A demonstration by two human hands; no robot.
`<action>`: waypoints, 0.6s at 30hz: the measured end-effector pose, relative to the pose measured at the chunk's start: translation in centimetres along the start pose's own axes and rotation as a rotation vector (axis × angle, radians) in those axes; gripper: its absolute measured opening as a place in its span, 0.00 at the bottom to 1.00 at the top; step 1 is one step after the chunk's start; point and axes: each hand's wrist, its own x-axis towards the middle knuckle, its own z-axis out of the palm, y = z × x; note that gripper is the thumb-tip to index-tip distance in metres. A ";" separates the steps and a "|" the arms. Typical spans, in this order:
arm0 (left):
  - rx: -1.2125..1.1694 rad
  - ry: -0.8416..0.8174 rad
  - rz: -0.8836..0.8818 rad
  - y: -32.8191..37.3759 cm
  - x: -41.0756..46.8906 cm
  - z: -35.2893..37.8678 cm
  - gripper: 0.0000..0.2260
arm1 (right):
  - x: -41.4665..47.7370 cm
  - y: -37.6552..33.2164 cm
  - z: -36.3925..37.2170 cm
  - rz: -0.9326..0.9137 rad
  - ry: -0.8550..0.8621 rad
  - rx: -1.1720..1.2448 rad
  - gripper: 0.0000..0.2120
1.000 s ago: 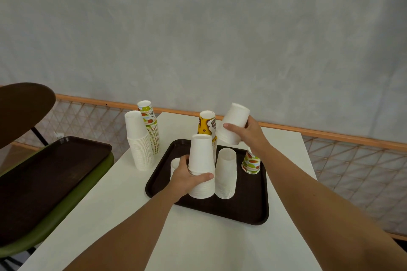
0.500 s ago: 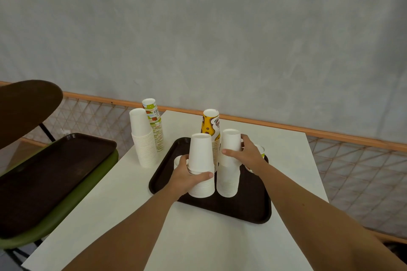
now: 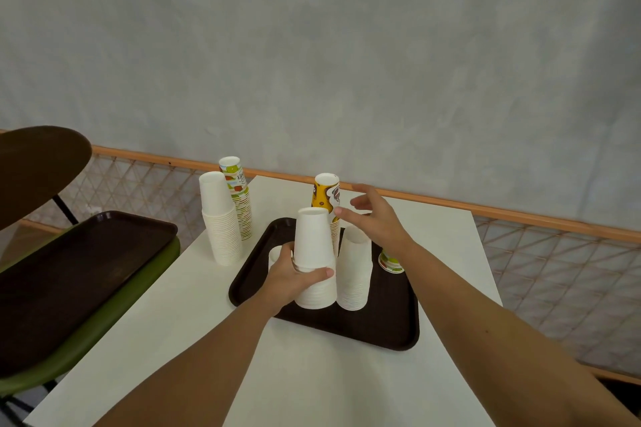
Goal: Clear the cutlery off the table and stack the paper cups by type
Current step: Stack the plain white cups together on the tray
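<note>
On the dark brown tray (image 3: 381,329) stand two stacks of upside-down white paper cups. My left hand (image 3: 295,279) grips the left white stack (image 3: 314,253) at its middle. My right hand (image 3: 376,218) hovers open above the right white stack (image 3: 354,274), fingers spread and holding nothing. Behind them rises a yellow printed cup stack (image 3: 326,196). A single green-patterned cup (image 3: 391,262) sits at the tray's right edge, partly hidden by my right wrist. A small white cup (image 3: 275,255) peeks out behind my left hand.
On the white table (image 3: 312,385) left of the tray stand a tall white cup stack (image 3: 220,222) and a green-patterned stack (image 3: 239,198). A second brown tray (image 3: 69,274) lies on a green chair at the left. An orange rail and a mesh fence run behind.
My right hand lowered the white cup onto the right stack, let go, and has lifted off with its fingers open. My left hand stays on the left stack.
</note>
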 end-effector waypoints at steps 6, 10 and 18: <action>-0.071 -0.024 0.027 0.7 0.3 -0.1 0.36 | -1.2 -0.5 2.4 0.032 -0.306 -0.031 0.32; -0.055 -0.043 0.052 1.1 0.6 -0.3 0.36 | -1.2 -0.5 3.0 0.121 -0.402 0.009 0.30; -0.152 -0.199 0.007 1.0 0.1 -1.4 0.36 | -0.8 -0.8 2.7 0.190 -0.346 0.157 0.23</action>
